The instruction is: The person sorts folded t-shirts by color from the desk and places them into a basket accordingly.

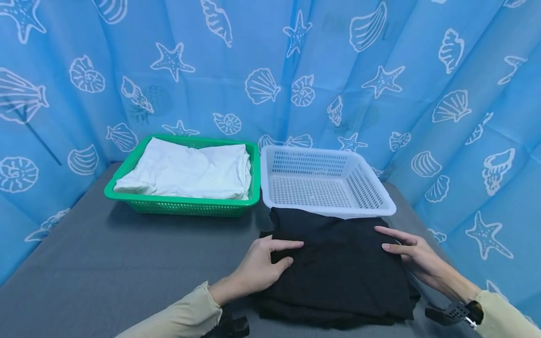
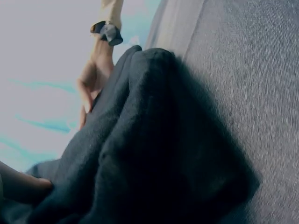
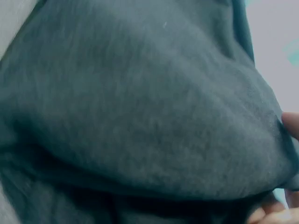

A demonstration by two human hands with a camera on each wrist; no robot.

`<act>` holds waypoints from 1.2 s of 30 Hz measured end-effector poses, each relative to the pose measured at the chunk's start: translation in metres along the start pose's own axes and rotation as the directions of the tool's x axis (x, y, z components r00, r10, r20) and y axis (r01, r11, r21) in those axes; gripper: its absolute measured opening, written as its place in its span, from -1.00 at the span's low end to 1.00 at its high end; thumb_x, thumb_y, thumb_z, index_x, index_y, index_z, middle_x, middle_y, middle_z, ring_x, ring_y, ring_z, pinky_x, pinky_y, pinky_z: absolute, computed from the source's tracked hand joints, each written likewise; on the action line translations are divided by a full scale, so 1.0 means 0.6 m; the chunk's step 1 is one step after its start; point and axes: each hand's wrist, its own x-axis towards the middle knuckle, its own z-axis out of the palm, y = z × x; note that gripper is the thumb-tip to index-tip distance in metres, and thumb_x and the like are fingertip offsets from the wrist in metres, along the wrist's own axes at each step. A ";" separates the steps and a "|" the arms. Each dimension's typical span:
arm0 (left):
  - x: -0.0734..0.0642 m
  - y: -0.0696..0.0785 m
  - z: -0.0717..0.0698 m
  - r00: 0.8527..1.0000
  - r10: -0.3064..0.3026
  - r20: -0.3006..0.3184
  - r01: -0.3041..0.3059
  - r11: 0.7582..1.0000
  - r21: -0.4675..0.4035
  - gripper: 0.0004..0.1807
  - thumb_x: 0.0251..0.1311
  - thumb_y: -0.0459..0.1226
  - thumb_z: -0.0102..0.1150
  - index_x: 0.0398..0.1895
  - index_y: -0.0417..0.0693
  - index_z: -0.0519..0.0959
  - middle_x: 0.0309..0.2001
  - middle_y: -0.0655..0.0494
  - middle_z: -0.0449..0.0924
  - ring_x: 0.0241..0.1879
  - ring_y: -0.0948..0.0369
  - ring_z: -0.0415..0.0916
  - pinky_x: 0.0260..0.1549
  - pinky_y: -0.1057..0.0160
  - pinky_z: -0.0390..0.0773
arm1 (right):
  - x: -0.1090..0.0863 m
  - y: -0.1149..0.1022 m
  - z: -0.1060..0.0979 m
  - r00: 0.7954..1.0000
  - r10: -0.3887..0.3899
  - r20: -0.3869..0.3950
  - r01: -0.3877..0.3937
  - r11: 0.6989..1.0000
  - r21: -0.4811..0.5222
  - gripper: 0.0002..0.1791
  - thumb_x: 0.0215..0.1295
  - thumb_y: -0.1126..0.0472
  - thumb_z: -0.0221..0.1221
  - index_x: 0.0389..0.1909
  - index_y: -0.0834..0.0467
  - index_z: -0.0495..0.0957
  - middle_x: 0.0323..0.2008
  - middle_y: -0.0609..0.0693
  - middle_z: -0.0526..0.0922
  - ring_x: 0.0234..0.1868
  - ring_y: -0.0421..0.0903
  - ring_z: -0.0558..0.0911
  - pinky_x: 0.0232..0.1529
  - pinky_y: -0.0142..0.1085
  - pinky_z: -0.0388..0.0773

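A folded black garment (image 1: pixel 338 263) lies in several layers at the front right of the grey table. My left hand (image 1: pixel 264 263) holds it at the left side, index finger stretched over the cloth and thumb near it; the other fingers are hidden. At the opposite edge my right hand (image 1: pixel 418 256) grips the fabric, thumb and index finger set apart. The right wrist view shows the upper layer of black cloth (image 3: pixel 140 107) bulging over a dark gap, with fingertips (image 3: pixel 273 215) at its lower right corner. In the left wrist view the black fabric (image 2: pixel 140 130) slopes up toward the right hand.
A green basket (image 1: pixel 181 203) holding folded white cloth (image 1: pixel 190 169) stands at the back left. Beside it is a white basket (image 1: pixel 329 212), just behind the black garment. A blue curtain (image 1: pixel 270 70) with shell prints hangs along the back and sides of the grey table (image 1: pixel 139 263).
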 end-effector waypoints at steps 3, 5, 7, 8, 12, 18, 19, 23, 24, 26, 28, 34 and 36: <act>-0.001 -0.002 0.005 0.999 -0.036 -0.028 0.037 0.999 0.020 -0.55 0.15 -0.48 0.29 0.10 0.07 0.68 0.01 0.30 0.64 -0.20 0.38 0.62 0.31 -0.13 0.13 | -0.004 -0.002 -0.004 0.994 -0.008 0.105 0.004 0.999 0.046 -0.48 0.49 0.31 0.05 0.41 -0.05 0.39 0.16 -0.17 0.55 0.14 -0.07 0.57 0.10 -0.03 0.50; -0.002 -0.005 0.007 0.997 -0.070 -0.044 0.072 0.997 0.036 -0.56 0.13 -0.47 0.30 0.09 0.07 0.68 0.04 0.30 0.63 0.03 0.30 0.54 0.27 -0.09 0.22 | -0.005 -0.004 -0.009 0.978 0.019 0.206 -0.027 0.999 0.035 -0.47 0.52 0.33 -0.03 0.45 -0.03 0.33 0.22 -0.12 0.52 0.20 -0.04 0.53 0.14 -0.03 0.46; -0.003 -0.007 0.009 0.992 -0.114 -0.047 0.116 0.992 0.046 -0.56 0.14 -0.45 0.29 0.09 0.05 0.68 0.07 0.26 0.61 0.16 0.23 0.45 0.21 -0.05 0.32 | -0.004 -0.005 -0.013 0.954 0.043 0.296 -0.035 0.999 -0.033 -0.46 0.53 0.34 -0.06 0.47 0.01 0.28 0.27 -0.02 0.48 0.23 -0.03 0.50 0.16 -0.08 0.45; -0.004 -0.009 0.009 0.989 -0.139 -0.044 0.141 0.989 0.048 -0.57 0.14 -0.44 0.29 0.10 0.04 0.67 0.09 0.24 0.61 0.17 0.21 0.44 0.18 -0.04 0.36 | -0.005 -0.005 -0.015 0.945 0.056 0.324 -0.033 0.997 -0.076 -0.46 0.53 0.35 -0.06 0.48 0.03 0.26 0.29 0.04 0.46 0.24 -0.03 0.49 0.16 -0.12 0.45; -0.004 -0.014 0.009 0.979 -0.205 -0.018 0.206 0.977 0.050 -0.57 0.16 -0.39 0.28 0.13 -0.03 0.63 0.13 0.15 0.58 0.20 0.16 0.42 0.11 -0.01 0.44 | -0.007 -0.004 -0.017 0.934 0.052 0.354 0.034 0.972 -0.233 -0.37 0.49 0.36 0.01 0.53 0.08 0.14 0.33 0.15 0.39 0.25 -0.05 0.47 0.14 -0.21 0.46; -0.002 -0.015 0.006 0.971 -0.240 0.003 0.239 0.971 0.023 -0.56 0.14 -0.37 0.33 0.14 -0.04 0.62 0.14 0.10 0.57 0.19 0.13 0.43 0.10 -0.02 0.45 | -0.015 0.003 -0.010 0.941 0.008 0.337 0.114 0.934 -0.340 -0.35 0.44 0.34 0.10 0.51 0.16 0.16 0.35 0.18 0.37 0.22 -0.16 0.49 0.10 -0.31 0.48; -0.002 -0.015 0.006 0.971 -0.240 0.005 0.240 0.971 0.021 -0.56 0.14 -0.37 0.34 0.14 -0.04 0.62 0.14 0.09 0.57 0.20 0.13 0.43 0.10 -0.03 0.45 | -0.016 0.003 -0.008 0.941 -0.001 0.338 0.123 0.933 -0.339 -0.36 0.44 0.34 0.10 0.50 0.19 0.18 0.34 0.20 0.37 0.22 -0.16 0.50 0.09 -0.31 0.48; -0.001 -0.013 0.006 0.972 -0.235 0.012 0.234 0.972 0.024 -0.52 0.14 -0.37 0.35 0.17 -0.01 0.61 0.17 0.13 0.55 0.21 0.18 0.40 0.13 0.00 0.43 | -0.023 -0.001 -0.001 0.944 -0.034 0.328 0.152 0.928 -0.341 -0.38 0.42 0.35 0.12 0.46 0.22 0.23 0.34 0.24 0.36 0.20 -0.17 0.51 0.09 -0.26 0.50; -0.001 -0.011 0.006 0.975 -0.224 0.013 0.223 0.974 0.025 -0.51 0.13 -0.38 0.35 0.18 0.00 0.61 0.18 0.14 0.54 0.22 0.19 0.39 0.13 0.00 0.42 | -0.025 -0.004 0.000 0.943 -0.042 0.331 0.158 0.929 -0.333 -0.38 0.42 0.36 0.12 0.46 0.23 0.23 0.34 0.24 0.35 0.20 -0.14 0.52 0.08 -0.22 0.51; -0.001 -0.007 0.004 0.978 -0.207 0.015 0.206 0.978 0.021 -0.49 0.14 -0.38 0.35 0.21 0.03 0.60 0.20 0.17 0.53 0.23 0.22 0.37 0.15 0.01 0.41 | -0.029 -0.011 0.000 0.939 -0.065 0.337 0.181 0.927 -0.328 -0.38 0.41 0.38 0.12 0.46 0.24 0.22 0.34 0.21 0.36 0.20 -0.11 0.52 0.08 -0.16 0.53; 0.001 0.000 0.000 0.983 -0.186 0.014 0.186 0.983 0.011 -0.47 0.15 -0.38 0.35 0.23 0.06 0.58 0.21 0.20 0.52 0.24 0.23 0.37 0.15 0.01 0.41 | -0.034 -0.020 -0.001 0.933 -0.086 0.349 0.204 0.927 -0.316 -0.38 0.42 0.40 0.10 0.47 0.25 0.21 0.32 0.17 0.40 0.19 -0.06 0.53 0.06 -0.12 0.53; 0.005 0.018 -0.016 0.989 -0.150 -0.010 0.149 0.988 -0.051 -0.46 0.15 -0.36 0.37 0.24 0.10 0.58 0.22 0.18 0.51 0.21 0.23 0.40 0.13 0.01 0.42 | -0.046 -0.048 -0.007 0.923 -0.132 0.361 0.249 0.921 -0.299 -0.38 0.42 0.45 0.06 0.47 0.27 0.19 0.27 0.02 0.48 0.18 0.01 0.54 0.04 -0.08 0.54; 0.005 0.020 -0.019 0.988 -0.154 -0.004 0.153 0.985 -0.078 -0.46 0.16 -0.36 0.37 0.24 0.10 0.58 0.22 0.17 0.51 0.20 0.24 0.41 0.13 0.03 0.43 | -0.050 -0.053 -0.008 0.927 -0.141 0.347 0.259 0.911 -0.322 -0.39 0.42 0.44 0.07 0.47 0.27 0.20 0.25 -0.02 0.50 0.16 0.00 0.56 0.02 -0.08 0.55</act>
